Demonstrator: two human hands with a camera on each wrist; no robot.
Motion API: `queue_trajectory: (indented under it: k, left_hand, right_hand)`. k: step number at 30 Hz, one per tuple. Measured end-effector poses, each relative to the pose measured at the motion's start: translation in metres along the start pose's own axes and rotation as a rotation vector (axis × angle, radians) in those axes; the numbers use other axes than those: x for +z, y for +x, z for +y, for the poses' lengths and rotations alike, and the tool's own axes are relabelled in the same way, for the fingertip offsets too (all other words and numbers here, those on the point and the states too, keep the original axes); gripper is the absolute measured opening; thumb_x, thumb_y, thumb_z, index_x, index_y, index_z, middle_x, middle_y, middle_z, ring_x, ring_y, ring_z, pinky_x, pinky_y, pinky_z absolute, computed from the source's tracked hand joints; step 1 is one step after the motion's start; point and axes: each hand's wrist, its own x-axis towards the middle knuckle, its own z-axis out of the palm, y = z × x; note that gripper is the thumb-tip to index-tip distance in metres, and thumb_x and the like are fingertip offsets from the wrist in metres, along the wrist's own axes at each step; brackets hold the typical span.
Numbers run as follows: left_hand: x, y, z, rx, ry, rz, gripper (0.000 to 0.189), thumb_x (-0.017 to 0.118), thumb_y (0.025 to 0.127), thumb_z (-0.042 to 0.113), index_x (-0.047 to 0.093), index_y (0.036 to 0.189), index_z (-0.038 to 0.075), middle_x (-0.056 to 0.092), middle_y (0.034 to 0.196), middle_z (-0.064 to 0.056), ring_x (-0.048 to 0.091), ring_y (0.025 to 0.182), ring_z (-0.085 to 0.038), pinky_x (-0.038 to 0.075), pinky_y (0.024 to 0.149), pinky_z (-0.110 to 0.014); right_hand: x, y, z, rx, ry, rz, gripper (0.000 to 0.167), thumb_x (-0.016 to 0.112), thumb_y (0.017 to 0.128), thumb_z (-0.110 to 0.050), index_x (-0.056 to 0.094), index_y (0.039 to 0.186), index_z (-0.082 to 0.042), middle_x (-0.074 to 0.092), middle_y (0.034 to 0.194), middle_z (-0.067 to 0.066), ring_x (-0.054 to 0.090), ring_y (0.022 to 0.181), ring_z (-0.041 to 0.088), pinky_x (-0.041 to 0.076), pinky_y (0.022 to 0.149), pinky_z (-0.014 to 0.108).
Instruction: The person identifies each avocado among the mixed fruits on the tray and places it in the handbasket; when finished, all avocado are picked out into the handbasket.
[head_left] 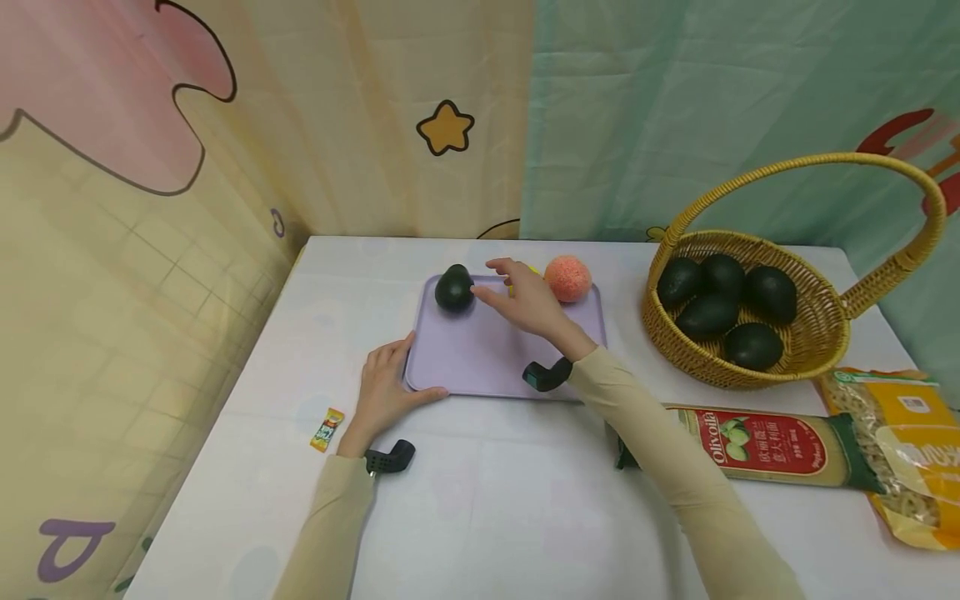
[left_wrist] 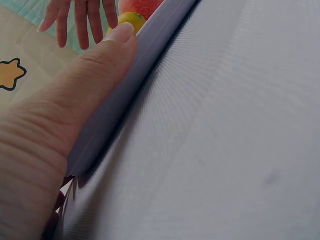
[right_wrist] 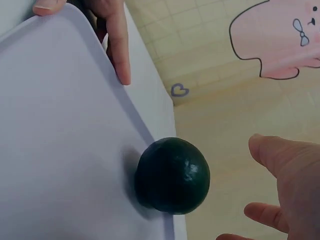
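A dark green avocado (head_left: 453,289) rests at the back left of the lilac tray (head_left: 480,367). My right hand (head_left: 528,300) hovers over the tray just right of it, fingers apart and holding nothing; in the right wrist view a gap separates hand and avocado (right_wrist: 172,176). My left hand (head_left: 386,392) grips the tray's front left corner, with the thumb (left_wrist: 107,55) at the front rim and the fingers along the left side. Behind the right hand, a yellow fruit (left_wrist: 131,20) is mostly hidden in the head view. Beside it sits a coral, rough-skinned ball-like fruit (head_left: 567,278).
To the right stands a tall-handled wicker basket (head_left: 817,354) with several avocados (head_left: 753,346). A pack of spaghetti (head_left: 765,446) lies below it, partly under the right sleeve (head_left: 667,475) in view, and a yellow pasta bag (head_left: 911,458) adjoins. A small wrapped snack (head_left: 327,429) lies left.
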Motion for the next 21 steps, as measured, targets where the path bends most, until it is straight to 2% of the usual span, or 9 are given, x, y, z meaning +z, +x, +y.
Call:
queue_trajectory:
  k: [3,7,14,21]
  left_hand:
    - [0.000,0.001,0.000,-0.004,0.005,-0.004,0.109,0.082,0.064,0.054,0.030,0.149,0.010,0.039,0.139,-0.018,0.027,0.129,-0.034,0.020,0.105,-0.050]
    - [0.001,0.001,0.000,-0.006,0.009,-0.006,0.109,0.081,0.064,0.055,0.030,0.149,0.010,0.039,0.140,-0.018,0.027,0.129,-0.034,0.020,0.105,-0.050]
    - [0.001,0.002,-0.001,0.001,0.007,-0.003,0.109,0.082,0.064,0.055,0.030,0.149,0.010,0.040,0.139,-0.017,0.027,0.128,-0.034,0.021,0.104,-0.051]
    - [0.000,0.001,0.000,0.000,0.005,-0.005,0.108,0.082,0.065,0.054,0.030,0.149,0.010,0.040,0.139,-0.017,0.027,0.128,-0.034,0.021,0.104,-0.051]
  right_hand:
    - [0.012,0.011,-0.002,0.052,-0.001,-0.052,0.067,0.059,0.090,-0.049,0.043,0.140,-0.009,0.047,0.136,0.016,0.050,0.115,0.031,0.044,0.092,0.042]
    - [0.026,0.024,-0.005,0.098,-0.023,-0.080,0.072,0.059,0.089,-0.052,0.037,0.143,-0.010,0.045,0.136,0.020,0.049,0.115,0.031,0.042,0.095,0.045]
    - [0.051,0.037,-0.010,0.147,-0.064,-0.076,0.072,0.057,0.089,-0.055,0.033,0.146,-0.017,0.046,0.131,0.023,0.051,0.109,0.033,0.043,0.093,0.046]
    - [0.065,0.040,-0.013,0.173,-0.021,-0.025,0.068,0.059,0.090,-0.051,0.035,0.143,-0.016,0.048,0.127,0.023,0.053,0.105,0.032,0.044,0.091,0.044]
